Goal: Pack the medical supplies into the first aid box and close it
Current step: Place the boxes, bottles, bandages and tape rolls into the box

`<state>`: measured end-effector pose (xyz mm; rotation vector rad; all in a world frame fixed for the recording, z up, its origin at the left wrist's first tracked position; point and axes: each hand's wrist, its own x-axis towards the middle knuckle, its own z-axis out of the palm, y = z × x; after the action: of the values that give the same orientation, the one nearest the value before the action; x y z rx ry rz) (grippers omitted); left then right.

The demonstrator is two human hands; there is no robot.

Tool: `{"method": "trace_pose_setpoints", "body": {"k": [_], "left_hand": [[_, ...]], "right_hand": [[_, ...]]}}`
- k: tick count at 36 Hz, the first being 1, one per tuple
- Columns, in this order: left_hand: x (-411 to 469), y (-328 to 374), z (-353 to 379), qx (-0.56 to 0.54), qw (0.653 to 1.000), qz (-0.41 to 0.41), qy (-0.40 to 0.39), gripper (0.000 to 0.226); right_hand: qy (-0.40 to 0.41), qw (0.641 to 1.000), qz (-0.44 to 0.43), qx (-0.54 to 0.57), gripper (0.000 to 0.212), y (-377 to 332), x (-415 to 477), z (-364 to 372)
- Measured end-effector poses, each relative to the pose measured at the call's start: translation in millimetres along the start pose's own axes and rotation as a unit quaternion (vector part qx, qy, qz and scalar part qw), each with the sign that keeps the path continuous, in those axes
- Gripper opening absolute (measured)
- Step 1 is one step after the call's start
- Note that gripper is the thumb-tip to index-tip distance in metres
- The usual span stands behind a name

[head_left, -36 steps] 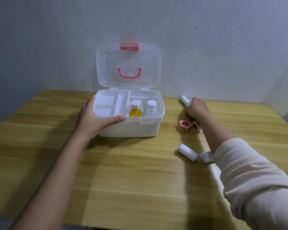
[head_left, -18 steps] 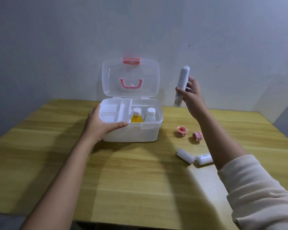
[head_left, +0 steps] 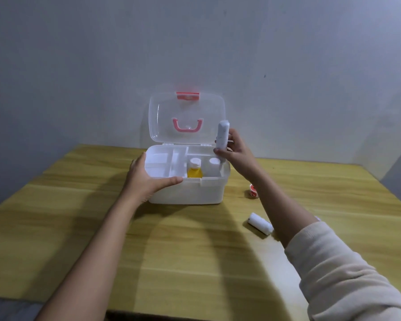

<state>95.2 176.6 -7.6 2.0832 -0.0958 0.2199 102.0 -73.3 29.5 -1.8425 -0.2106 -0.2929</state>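
Observation:
The white first aid box [head_left: 202, 192] stands open on the wooden table, its clear lid [head_left: 186, 105] upright with a pink handle and latch. Inside stand a yellow bottle [head_left: 194, 172] with a white cap and a white bottle [head_left: 214, 166]. My left hand [head_left: 148, 178] grips the box's front left corner. My right hand [head_left: 237, 154] holds a long white packet [head_left: 222, 136] upright over the box's right end. On the table to the right lie a white bandage roll [head_left: 259, 224] and a red and white tape roll [head_left: 253, 191].
The table [head_left: 171, 251] reaches back to a grey wall. Its near edge runs along the bottom of the view. My right forearm crosses over the items lying right of the box and hides part of them.
My right hand has carried the long white packet from beside the lid down and left, over the box's right end. The left hand keeps its hold on the box.

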Motion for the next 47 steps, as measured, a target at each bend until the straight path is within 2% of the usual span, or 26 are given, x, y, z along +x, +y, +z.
{"method": "trace_pose_setpoints", "body": {"k": [3,7,13,23,28,32,36,41,47], "left_hand": [[2,-1,1,-0.003,1.000,0.002,0.002,0.110],[1,-1,3,-0.010,1.000,0.004,0.008,0.112],[3,-4,3,-0.008,1.000,0.009,0.012,0.110],[3,-3,3,-0.016,1.000,0.018,0.011,0.109],[1,-1,2,-0.019,1.000,0.016,0.008,0.110],[1,0,5,-0.019,1.000,0.018,0.016,0.103],[-2,3,4,-0.022,1.000,0.018,0.010,0.114],[-2,4,3,-0.015,1.000,0.009,0.009,0.115],[-2,3,2,-0.006,1.000,0.006,0.007,0.118]], "right_hand": [[0.015,0.999,0.012,-0.046,0.041,7,1,0],[0.014,0.998,0.048,-0.042,0.042,11,3,1],[0.029,0.998,0.054,-0.011,0.053,11,1,4],[0.025,0.996,0.060,-0.067,0.028,9,1,5],[0.029,0.995,0.051,-0.076,0.028,8,-4,1],[0.042,0.995,0.037,-0.086,0.038,10,-6,-1],[0.044,0.993,0.034,-0.100,0.034,11,-7,0],[0.049,0.992,0.040,-0.108,0.025,7,-8,2],[0.047,0.992,0.032,-0.116,0.027,7,-11,3]]}}
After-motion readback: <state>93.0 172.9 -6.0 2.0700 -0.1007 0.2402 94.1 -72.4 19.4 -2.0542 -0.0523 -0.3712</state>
